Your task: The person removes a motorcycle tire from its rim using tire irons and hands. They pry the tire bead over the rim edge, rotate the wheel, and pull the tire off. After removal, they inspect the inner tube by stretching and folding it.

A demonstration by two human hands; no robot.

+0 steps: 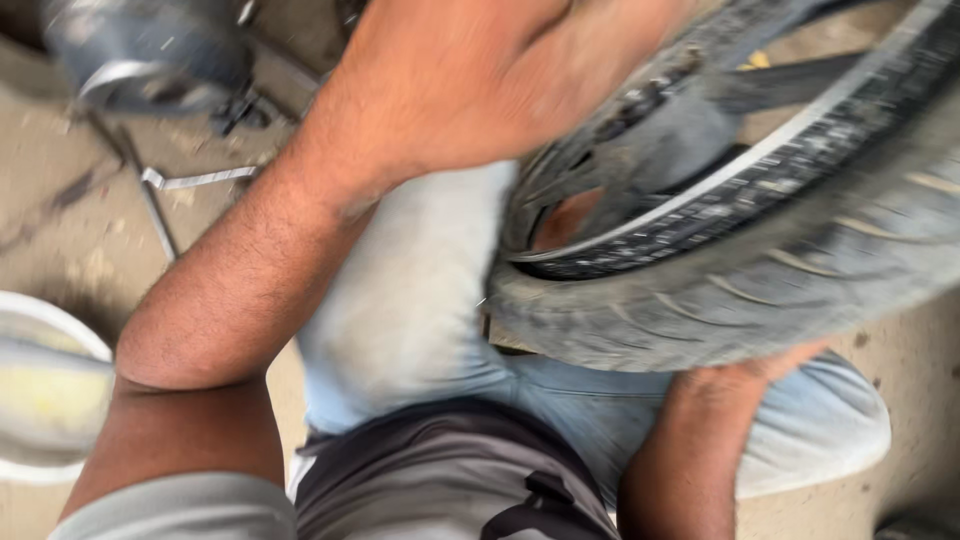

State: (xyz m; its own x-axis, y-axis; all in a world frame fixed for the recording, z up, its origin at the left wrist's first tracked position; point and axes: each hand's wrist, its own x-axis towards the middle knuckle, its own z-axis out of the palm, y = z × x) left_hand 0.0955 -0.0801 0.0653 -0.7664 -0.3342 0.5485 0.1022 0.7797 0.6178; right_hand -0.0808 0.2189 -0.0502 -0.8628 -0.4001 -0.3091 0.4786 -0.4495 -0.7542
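A motorcycle wheel with a worn black tyre (760,300) and a dark rim (740,190) lies tilted across my lap, over my light blue jeans (410,300). My left hand (500,70) reaches from my bent arm to the top of the frame. It rests on the wheel near the hub (650,110), with the fingers curled over it and blurred by motion. My right forearm (690,450) runs up under the tyre's near edge. The tyre hides my right hand.
A white bowl (40,400) with something yellowish inside sits at the left edge. On the dusty concrete floor at the upper left lie a flat metal tool (200,178) and a thin rod. A dark round metal part (140,50) sits above them.
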